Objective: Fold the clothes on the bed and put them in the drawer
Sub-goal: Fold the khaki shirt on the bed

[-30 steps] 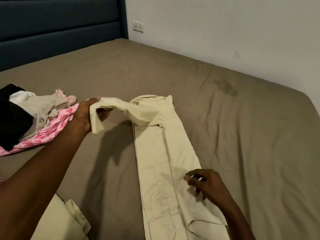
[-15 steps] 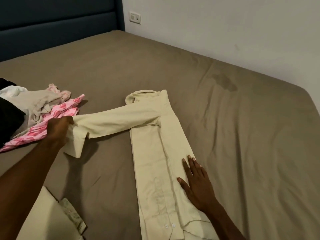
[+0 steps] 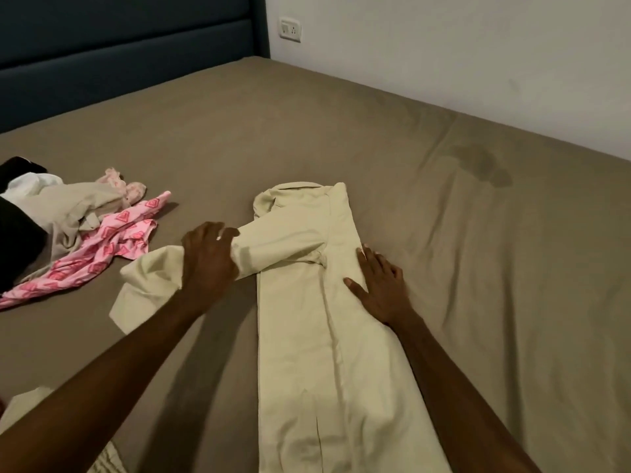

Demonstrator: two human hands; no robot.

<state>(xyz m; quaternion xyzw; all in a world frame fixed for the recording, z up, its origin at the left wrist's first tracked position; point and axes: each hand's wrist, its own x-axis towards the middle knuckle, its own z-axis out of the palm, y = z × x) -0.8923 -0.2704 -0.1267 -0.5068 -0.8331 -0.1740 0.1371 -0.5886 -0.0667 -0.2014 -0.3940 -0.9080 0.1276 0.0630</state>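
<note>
The cream shirt (image 3: 327, 336) lies lengthwise on the bed (image 3: 478, 268), its body folded into a long narrow strip, collar at the far end. The right hand (image 3: 382, 285) presses flat on its right edge, fingers straight. Its sleeve stretches out leftwards, and the left hand (image 3: 208, 261) grips it midway, the cuff trailing past the wrist.
</note>
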